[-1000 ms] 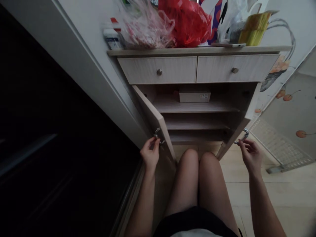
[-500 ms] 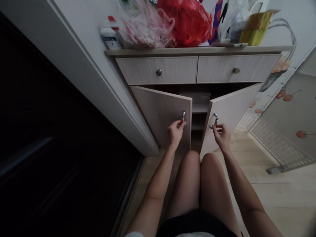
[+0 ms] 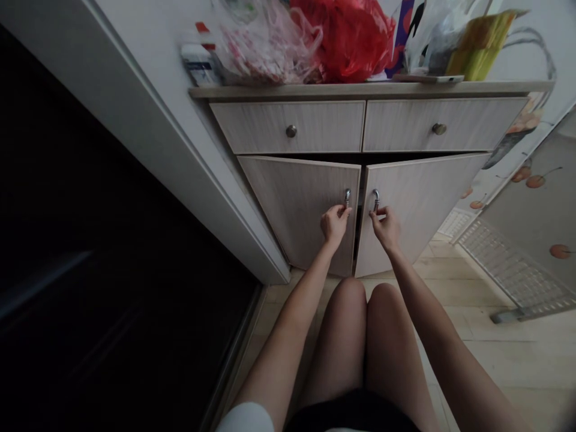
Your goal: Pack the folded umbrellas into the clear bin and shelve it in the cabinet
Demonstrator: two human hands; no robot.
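A pale wood cabinet has two lower doors standing slightly ajar, with a narrow dark gap between them. My left hand pinches the lower part of the metal handle on the left door. On the right door, my right hand grips the curved metal handle between thumb and fingers. The inside of the cabinet is hidden apart from dark slits along the top and middle.
Two drawers sit above the doors. On the cabinet top are a white bottle, a clear pinkish bag, a red bag and a yellow package. A folding screen stands at the right.
Both doors have swung inward and the gap between them has narrowed, hiding the shelves. My hands have moved forward and closer together, still on the handles.
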